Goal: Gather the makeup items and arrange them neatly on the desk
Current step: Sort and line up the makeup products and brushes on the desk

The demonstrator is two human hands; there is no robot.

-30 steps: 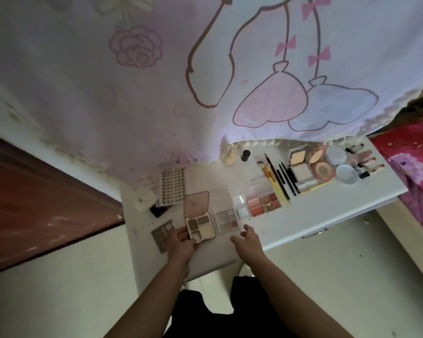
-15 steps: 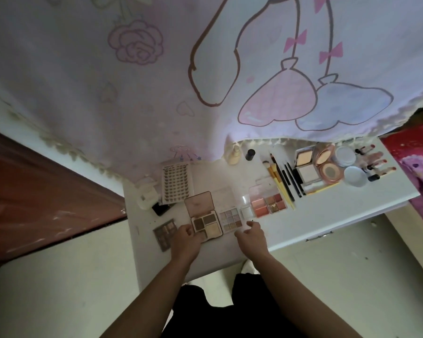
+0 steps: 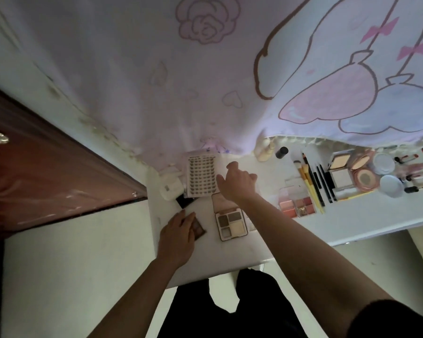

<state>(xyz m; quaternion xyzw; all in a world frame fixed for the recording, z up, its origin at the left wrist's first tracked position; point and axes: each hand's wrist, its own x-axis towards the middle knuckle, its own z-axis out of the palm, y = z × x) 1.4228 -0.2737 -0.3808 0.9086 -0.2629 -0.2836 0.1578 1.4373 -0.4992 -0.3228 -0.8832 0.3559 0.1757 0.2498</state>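
Left hand (image 3: pixel 178 236): grip flat, fingers straight on dark palette (image 3: pixel 199 228), at bench (image 3: pixel 205 259) left end. Right hand (image 3: pixel 237 181): grip loose, holding nothing, just beside lash card (image 3: pixel 202 174). Open palette (image 3: pixel 231 222) lies between them.

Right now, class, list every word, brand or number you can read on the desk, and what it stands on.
No text reads clearly.
Lash card: a dark printed line along its top edge, too blurred to read.
White box: a small grey label, too small to read.
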